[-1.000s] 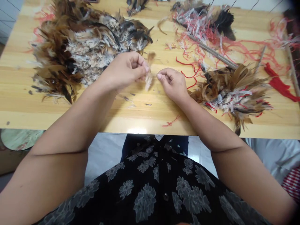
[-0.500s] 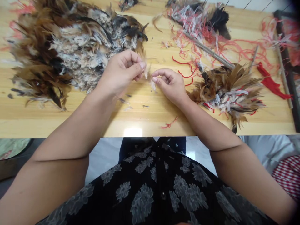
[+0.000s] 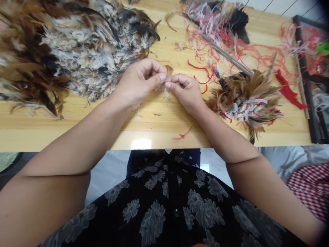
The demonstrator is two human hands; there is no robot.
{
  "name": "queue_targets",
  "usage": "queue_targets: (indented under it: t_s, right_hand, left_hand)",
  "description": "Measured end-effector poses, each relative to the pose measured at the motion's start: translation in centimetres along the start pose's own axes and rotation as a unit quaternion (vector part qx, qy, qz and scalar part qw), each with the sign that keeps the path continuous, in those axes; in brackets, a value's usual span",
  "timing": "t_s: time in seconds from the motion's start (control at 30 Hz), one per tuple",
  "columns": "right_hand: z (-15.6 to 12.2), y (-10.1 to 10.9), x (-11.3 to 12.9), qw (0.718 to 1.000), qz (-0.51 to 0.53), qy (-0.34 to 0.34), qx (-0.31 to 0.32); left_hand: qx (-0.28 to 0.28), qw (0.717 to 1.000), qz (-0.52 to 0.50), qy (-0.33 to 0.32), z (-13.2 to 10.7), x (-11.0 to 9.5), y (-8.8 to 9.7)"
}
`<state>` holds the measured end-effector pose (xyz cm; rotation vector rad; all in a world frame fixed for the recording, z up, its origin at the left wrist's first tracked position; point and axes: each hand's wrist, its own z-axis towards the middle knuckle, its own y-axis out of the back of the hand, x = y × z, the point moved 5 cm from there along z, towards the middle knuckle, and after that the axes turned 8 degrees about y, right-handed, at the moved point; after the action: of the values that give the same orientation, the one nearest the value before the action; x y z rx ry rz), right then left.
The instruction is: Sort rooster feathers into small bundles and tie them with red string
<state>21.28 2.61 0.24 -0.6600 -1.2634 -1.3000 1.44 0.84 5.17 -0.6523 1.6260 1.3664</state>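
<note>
My left hand (image 3: 144,79) is closed in a pinch on a small brown feather (image 3: 169,70), whose tip shows above the fingertips. Right beside it, my right hand (image 3: 186,90) pinches at the feather's lower end, where a pale wisp of down (image 3: 166,93) hangs. The fingertips of both hands nearly meet over the wooden table (image 3: 164,127). Behind and left of my left hand lies a large heap of brown, black and pale fluffy feathers (image 3: 84,51). A smaller bundle of brown feathers (image 3: 244,92) with red and white ties rests right of my right hand.
Pink and white plastic strings (image 3: 208,20) lie tangled at the back, near thin sticks (image 3: 227,55). Red yarn (image 3: 290,90) lies at the right, beside a dark-framed tray (image 3: 305,79). A short pink string (image 3: 183,134) lies near the table's front edge.
My left hand has moved slightly right, bringing its fingertips close to those of my right hand. The brown feather now stands up between them. The view has shifted a little to the right.
</note>
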Motion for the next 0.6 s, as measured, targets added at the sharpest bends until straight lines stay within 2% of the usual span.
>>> queue_targets:
  t_s: [0.17, 0.33, 0.47, 0.6]
  right_hand:
    - [0.6, 0.9, -1.0, 0.998, -0.029, 0.000, -0.054]
    - [1.0, 0.9, -0.7, 0.999, -0.018, 0.010, -0.045]
    - [0.9, 0.9, -0.8, 0.998, 0.010, -0.015, -0.055]
    - [0.8, 0.9, -1.3, 0.997, 0.027, -0.036, -0.070]
  left_hand:
    - [-0.014, 0.994, 0.102, -0.026, 0.4, 1.0, 0.5]
    - [-0.002, 0.982, 0.172, -0.084, 0.7, 1.0, -1.1]
    - [0.013, 0.976, 0.194, -0.093, 1.1, 1.0, -2.1]
    - [-0.021, 0.976, 0.185, -0.114, 1.6, 1.3, -1.1]
